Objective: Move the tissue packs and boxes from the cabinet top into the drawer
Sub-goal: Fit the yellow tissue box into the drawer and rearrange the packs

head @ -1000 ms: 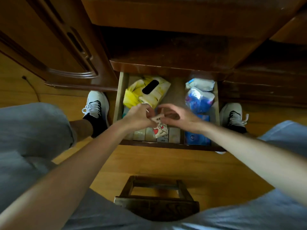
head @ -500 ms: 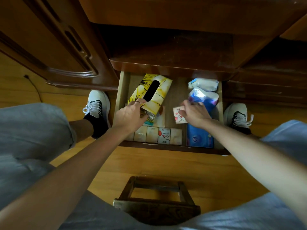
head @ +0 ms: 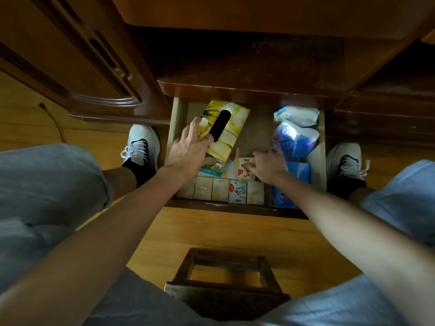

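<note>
The drawer [head: 177, 128] stands pulled out below me. My left hand [head: 190, 149] grips the near end of a yellow tissue box [head: 231, 129] with a black oval slot, tilted up at the drawer's left. My right hand [head: 267, 167] presses a small tissue pack with a red heart [head: 244, 171] down behind a row of small packs [head: 221, 191] along the drawer's front. Blue tissue packs [head: 294, 140] and a blue box [head: 300, 171] fill the right side.
The dark cabinet top [head: 247, 67] overhangs the drawer's back. A carved cabinet door [head: 89, 67] stands open at left. My feet in white shoes [head: 141, 144] flank the drawer. A wooden stool [head: 226, 288] sits between my knees.
My left hand has slid up along the yellow box, lifting it. My right hand has brought the heart pack down from mid-drawer and set it behind the front row.
</note>
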